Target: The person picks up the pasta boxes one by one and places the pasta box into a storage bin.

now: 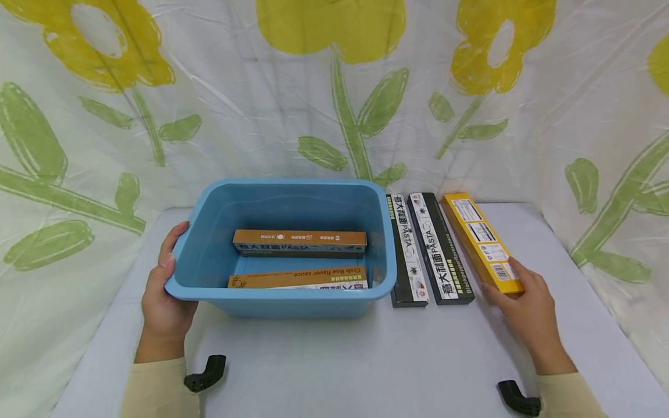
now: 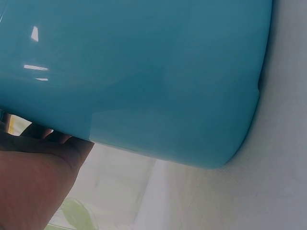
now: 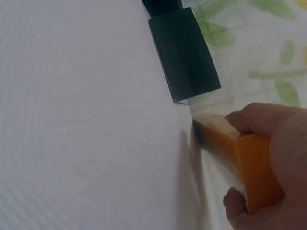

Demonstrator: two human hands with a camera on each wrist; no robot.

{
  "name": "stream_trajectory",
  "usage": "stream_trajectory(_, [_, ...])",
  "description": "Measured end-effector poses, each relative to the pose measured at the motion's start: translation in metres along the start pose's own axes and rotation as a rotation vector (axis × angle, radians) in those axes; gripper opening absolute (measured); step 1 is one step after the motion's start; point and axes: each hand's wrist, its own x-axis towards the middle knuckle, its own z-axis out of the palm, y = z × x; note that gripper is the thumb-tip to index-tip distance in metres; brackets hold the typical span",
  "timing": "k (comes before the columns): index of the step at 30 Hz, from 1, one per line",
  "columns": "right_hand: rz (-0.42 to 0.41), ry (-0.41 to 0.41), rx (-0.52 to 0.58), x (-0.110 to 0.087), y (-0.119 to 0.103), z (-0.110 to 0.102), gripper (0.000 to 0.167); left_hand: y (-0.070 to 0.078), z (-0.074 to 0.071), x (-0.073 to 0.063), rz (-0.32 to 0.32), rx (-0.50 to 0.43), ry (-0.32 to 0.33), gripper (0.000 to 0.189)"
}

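Note:
At the left side of a blue plastic tub (image 1: 292, 306), my left hand (image 1: 164, 299) grips the rim. The left wrist view shows that hand (image 2: 38, 167) at the rim, mostly below the tub wall (image 2: 158, 86). My right hand (image 1: 530, 313) holds the near end of a yellow pasta box (image 1: 478, 238), thumb on one side and fingers on the other. Inside the tub lie two orange-topped pasta boxes: one across the middle (image 1: 299, 244), the other (image 1: 298, 277) partly hidden behind the front rim.
Two black-and-white pasta boxes (image 1: 409, 249) (image 1: 441, 249) lie side by side between the tub and the yellow box. A white cloth covers the table (image 1: 313, 366). Behind it hangs a curtain (image 1: 225, 116) printed with yellow flowers.

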Motion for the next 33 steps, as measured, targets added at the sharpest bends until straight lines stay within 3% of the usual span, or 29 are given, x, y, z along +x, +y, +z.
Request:
stream_trajectory(13, [-0.007,0.136,0.046,-0.0067,-0.0012,-0.0008,0.077,-0.0007,0.0,0.0004,0.011,-0.005,0.001,0.065])
stream_trajectory(33, [-0.032,0.223,0.113,-0.0078,-0.005,-0.0039,0.074,-0.0003,0.0007,-0.0002,0.012,-0.01,0.004,0.067])
